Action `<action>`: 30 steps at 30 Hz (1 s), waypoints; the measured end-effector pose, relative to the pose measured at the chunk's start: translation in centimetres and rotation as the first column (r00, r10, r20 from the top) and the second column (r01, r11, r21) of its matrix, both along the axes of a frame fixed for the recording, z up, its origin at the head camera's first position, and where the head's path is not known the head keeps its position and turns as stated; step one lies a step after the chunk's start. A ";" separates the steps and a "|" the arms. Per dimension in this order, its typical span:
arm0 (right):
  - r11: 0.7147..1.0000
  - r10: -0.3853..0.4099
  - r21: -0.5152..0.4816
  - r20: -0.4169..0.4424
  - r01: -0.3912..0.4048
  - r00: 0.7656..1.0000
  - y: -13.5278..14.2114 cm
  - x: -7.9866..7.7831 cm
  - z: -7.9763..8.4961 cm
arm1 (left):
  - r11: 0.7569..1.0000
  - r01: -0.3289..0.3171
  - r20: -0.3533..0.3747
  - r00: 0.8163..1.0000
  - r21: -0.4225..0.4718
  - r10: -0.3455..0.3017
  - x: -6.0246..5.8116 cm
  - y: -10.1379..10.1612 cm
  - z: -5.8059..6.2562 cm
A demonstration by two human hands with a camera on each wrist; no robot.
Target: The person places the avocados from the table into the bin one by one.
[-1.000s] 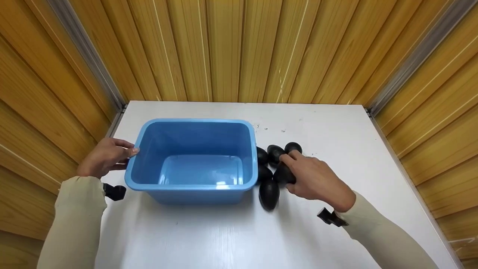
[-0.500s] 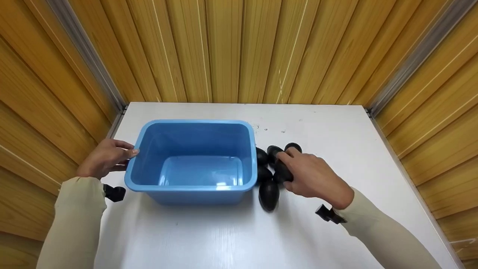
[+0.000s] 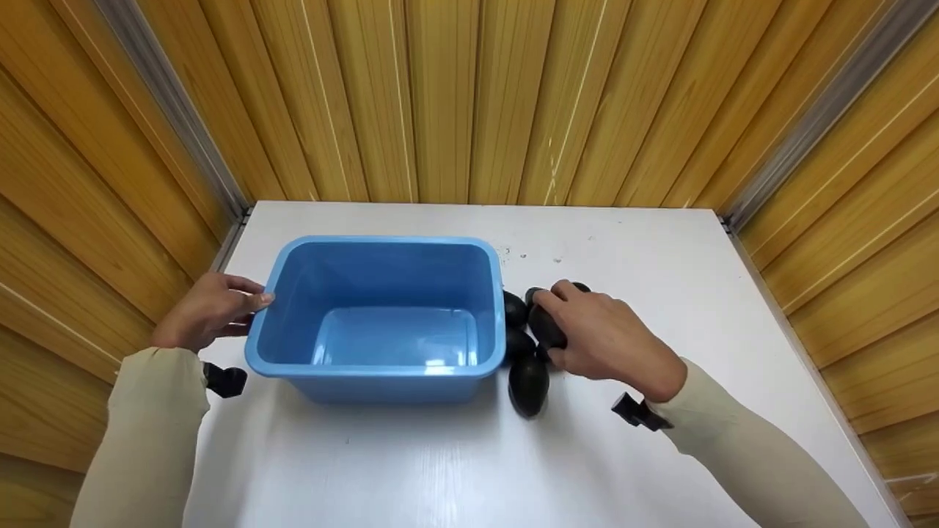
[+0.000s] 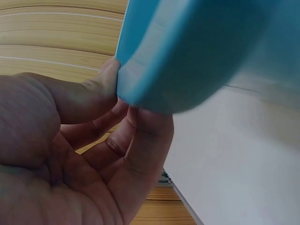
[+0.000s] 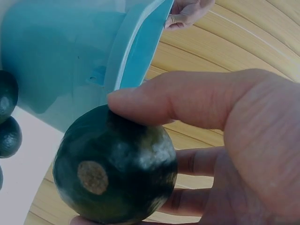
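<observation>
My left hand (image 3: 213,308) pinches the left rim of a blue plastic basin (image 3: 381,369); the left wrist view shows the thumb on the rim (image 4: 147,61) and fingers curled beneath it. Fingers and thumb of my right hand (image 3: 609,334) are round a dark avocado (image 3: 546,328), just right of the basin. Up close in the right wrist view, this avocado (image 5: 117,164) is dark green and glossy, with a brown stem scar. More avocados lie against the basin's right side, one of them (image 3: 528,386) nearest the front. My right hand partly hides those behind it.
Everything stands on a white table (image 3: 411,469). Wood-patterned panels (image 3: 440,103) enclose it at the back and both sides, with grey metal posts in the corners. The inside of the basin shows a bare floor.
My right hand has lifted the avocado slightly and shifted a little left and away from me, towards the basin. My left hand and the basin have stayed in place.
</observation>
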State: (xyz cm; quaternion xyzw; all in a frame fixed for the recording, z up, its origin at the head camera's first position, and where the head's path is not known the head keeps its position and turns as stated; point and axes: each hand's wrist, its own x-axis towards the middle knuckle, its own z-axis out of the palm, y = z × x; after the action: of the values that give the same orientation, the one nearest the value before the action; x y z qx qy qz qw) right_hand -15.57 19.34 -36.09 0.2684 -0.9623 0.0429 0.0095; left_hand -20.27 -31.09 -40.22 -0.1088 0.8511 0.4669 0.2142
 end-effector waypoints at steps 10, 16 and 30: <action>1.000 0.007 0.023 0.015 -0.007 1.000 -1.3 -0.8 1.2 | 1.000 0.002 -0.007 1.000 -0.020 -0.002 0.3 -0.6 0.3; 0.999 0.015 0.028 0.009 -0.015 1.000 -1.8 -1.0 1.9 | 1.000 0.000 0.004 1.000 -0.017 0.000 0.1 -0.5 0.3; 0.999 0.014 0.029 0.025 -0.015 1.000 -3.0 -1.6 2.2 | 1.000 -0.010 0.012 1.000 -0.008 0.010 0.1 0.2 0.0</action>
State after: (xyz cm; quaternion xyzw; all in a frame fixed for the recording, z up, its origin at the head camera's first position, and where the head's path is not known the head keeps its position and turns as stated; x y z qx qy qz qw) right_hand -17.19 16.39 -33.88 0.2751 -0.9609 0.0323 -0.0066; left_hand -20.15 -30.92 -40.25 -0.1167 0.8511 0.4639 0.2163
